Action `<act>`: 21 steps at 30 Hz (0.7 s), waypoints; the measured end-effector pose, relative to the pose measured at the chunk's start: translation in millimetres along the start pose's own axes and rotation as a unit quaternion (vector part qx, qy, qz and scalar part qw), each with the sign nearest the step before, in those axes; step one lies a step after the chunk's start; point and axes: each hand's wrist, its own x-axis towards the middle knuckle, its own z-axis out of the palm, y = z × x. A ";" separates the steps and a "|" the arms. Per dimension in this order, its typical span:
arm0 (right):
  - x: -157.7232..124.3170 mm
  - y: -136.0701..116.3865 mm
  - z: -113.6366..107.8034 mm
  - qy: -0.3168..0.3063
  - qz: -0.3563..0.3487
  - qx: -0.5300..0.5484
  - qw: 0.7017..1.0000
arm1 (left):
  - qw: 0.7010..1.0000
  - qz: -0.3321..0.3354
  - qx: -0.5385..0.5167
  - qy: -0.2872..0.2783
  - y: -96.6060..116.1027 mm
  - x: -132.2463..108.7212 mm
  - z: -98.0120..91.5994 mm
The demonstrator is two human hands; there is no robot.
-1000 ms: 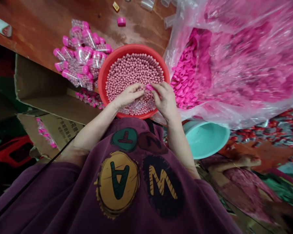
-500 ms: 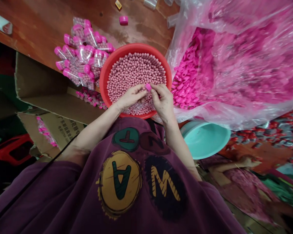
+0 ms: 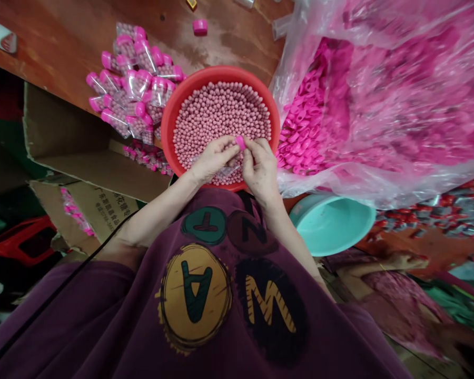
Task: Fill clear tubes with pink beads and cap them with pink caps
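Above the near half of a red bowl (image 3: 167, 113), both hands meet at a small bright pink cap (image 3: 240, 142). My left hand (image 3: 215, 159) is closed, its thumb and fingertips pinching the cap from the left. From the right, my right hand (image 3: 261, 167) is closed on the same cap with bent fingers. Small round pink beads (image 3: 221, 113) fill much of the bowl. Something clear and shiny (image 3: 231, 171) shows under the hands, among the beads; whether it is joined to the cap I cannot tell.
Filled clear jars with pink caps (image 3: 136, 84) are heaped left of the bowl, above an open cardboard box (image 3: 63, 123). On the right lie a plastic bag of pink pieces (image 3: 398, 105) and a turquoise basin (image 3: 332, 223). Another person's arm (image 3: 363, 271) is at lower right.
The hands stay together at the pink cap, with only a slight shift of the right hand's fingers. The view has moved a little.
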 end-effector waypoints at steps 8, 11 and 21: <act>-7.0 33.5 6.7 -0.012 0.034 0.088 0.996 | 0.998 -0.008 0.046 0.041 4.8 -1.2 -11.6; -8.1 59.0 23.1 0.024 0.102 0.128 0.986 | 0.996 -0.004 0.074 0.046 -0.9 0.0 -17.1; -12.8 12.0 21.5 -0.107 0.049 -0.022 0.993 | 0.992 -0.081 0.026 0.091 -2.5 1.2 -8.3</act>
